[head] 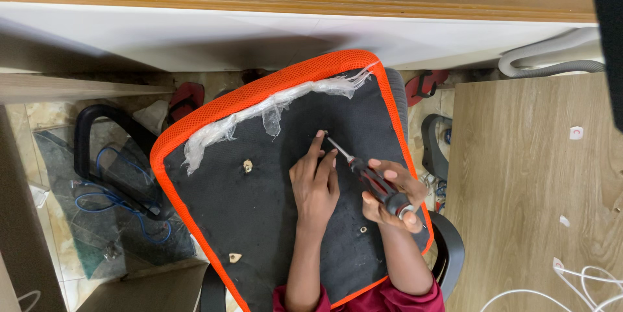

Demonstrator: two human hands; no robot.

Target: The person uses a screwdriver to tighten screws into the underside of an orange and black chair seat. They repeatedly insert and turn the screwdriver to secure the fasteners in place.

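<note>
An upturned chair seat [259, 208] lies before me, black underneath with an orange mesh rim [195, 124]. My right hand [392, 198] grips a screwdriver [363, 175] with a black and red handle, its tip pressed to a point on the seat near the upper middle. My left hand [316, 182] lies flat on the black panel, fingertips beside the screwdriver tip. Torn clear plastic wrap [266, 107] clings along the seat's upper edge. Small screw holes [248, 166] dot the panel.
A wooden table top [525, 182] with white cables [584, 283] stands to the right. A black armrest [107, 156] and blue wire [97, 198] lie on the floor at left. Red sandals [185, 101] sit under a white desk [259, 33].
</note>
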